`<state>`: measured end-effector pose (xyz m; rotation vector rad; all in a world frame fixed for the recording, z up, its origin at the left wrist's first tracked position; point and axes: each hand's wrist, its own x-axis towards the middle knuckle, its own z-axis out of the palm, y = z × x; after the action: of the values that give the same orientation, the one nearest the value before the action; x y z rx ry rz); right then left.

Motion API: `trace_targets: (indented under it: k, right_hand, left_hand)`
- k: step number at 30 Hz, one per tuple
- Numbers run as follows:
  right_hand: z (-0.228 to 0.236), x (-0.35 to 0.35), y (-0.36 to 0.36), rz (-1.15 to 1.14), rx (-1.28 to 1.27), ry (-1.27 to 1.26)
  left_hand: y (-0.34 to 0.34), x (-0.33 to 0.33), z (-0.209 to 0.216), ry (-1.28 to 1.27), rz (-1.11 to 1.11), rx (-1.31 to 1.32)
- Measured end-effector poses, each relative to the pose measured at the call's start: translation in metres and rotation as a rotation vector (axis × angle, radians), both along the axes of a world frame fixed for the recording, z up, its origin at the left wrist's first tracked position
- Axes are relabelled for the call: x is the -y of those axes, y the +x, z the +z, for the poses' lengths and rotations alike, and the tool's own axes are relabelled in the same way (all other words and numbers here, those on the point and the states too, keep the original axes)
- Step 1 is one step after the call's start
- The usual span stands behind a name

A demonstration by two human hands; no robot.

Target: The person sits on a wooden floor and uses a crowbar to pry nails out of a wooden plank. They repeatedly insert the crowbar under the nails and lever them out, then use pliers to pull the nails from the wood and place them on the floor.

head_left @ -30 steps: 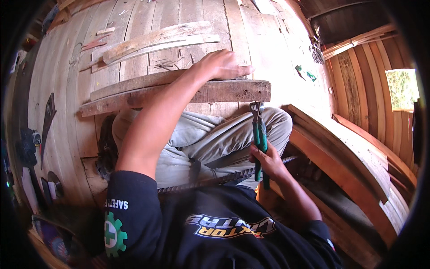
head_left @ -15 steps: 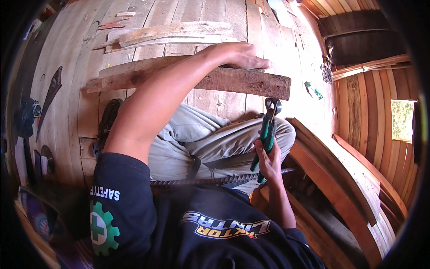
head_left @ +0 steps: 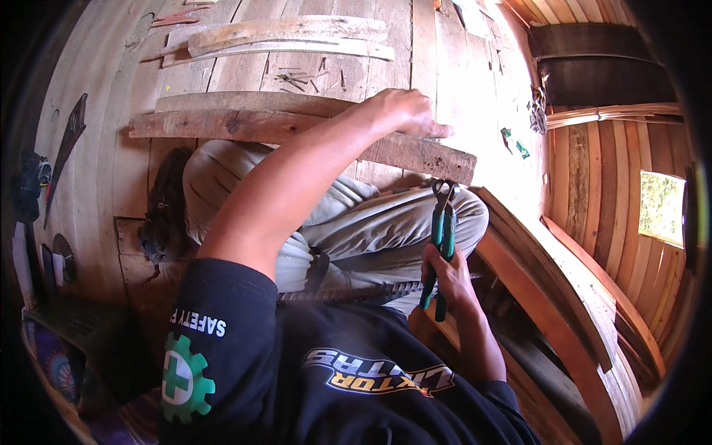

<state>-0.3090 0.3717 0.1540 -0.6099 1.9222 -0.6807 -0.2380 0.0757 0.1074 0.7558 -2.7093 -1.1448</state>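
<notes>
A rough, weathered wooden beam (head_left: 215,124) lies across in front of my bent knees, its right end slanting a little nearer to me. My left hand (head_left: 409,113) reaches over to its far side near that end and grips it, most of the fingers hidden. My right hand (head_left: 449,271) is closed round the green handles of pincers (head_left: 443,226). Their dark metal jaws point away from me, close to the near edge of the beam's right end. Whether the jaws touch the wood I cannot tell.
Several loose nails (head_left: 297,77) lie on the plank floor beyond the beam, near pale wood strips (head_left: 289,33). At the left are a handsaw (head_left: 68,152) and a round saw blade (head_left: 63,256). Long boards (head_left: 549,289) rest at my right, by a slatted wall.
The beam's right end has tilted nearer to me. The pincers have dropped slightly with it and stand more upright. As the view shifted, the loose nails came into clearer sight.
</notes>
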Motion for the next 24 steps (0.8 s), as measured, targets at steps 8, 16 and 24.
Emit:
trace_targets:
  k: [8,16,24]
  right_hand:
    - [0.001,-0.004,0.0,-0.025,0.112,0.034]
    - [-0.03,-0.009,0.019,-0.118,0.113,-0.188]
    - [-0.011,-0.006,0.017,-0.093,0.084,-0.076]
  left_hand:
    - [0.0,0.0,-0.007,0.073,-0.078,0.031]
    - [0.008,0.007,0.002,0.098,-0.062,-0.028]
    - [0.008,0.0,0.003,0.046,-0.045,0.019]
